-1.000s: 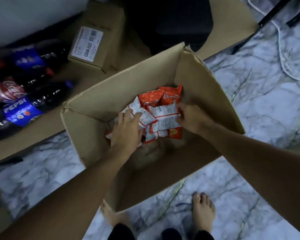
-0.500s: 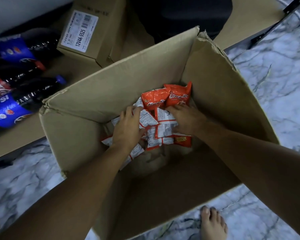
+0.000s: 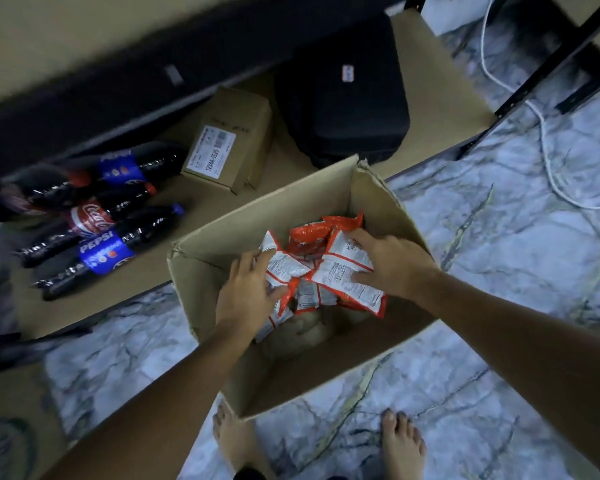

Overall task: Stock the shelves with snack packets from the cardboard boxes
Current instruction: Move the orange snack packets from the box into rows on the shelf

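Fingers (image 3: 257,268) of left hand (image 3: 245,296) and right hand (image 3: 392,265) are curled round packets (image 3: 329,275), which are held bunched inside box (image 3: 222,244) on floor (image 3: 499,254). Bottles (image 3: 97,233) and small carton (image 3: 229,140) are laid on shelf (image 3: 440,109) behind.

Under the left hand (image 3: 248,297), the lower snack packets (image 3: 326,271) are hidden. Print beneath the right hand (image 3: 392,263) is unreadable. The far-left bottles (image 3: 84,216) blur.
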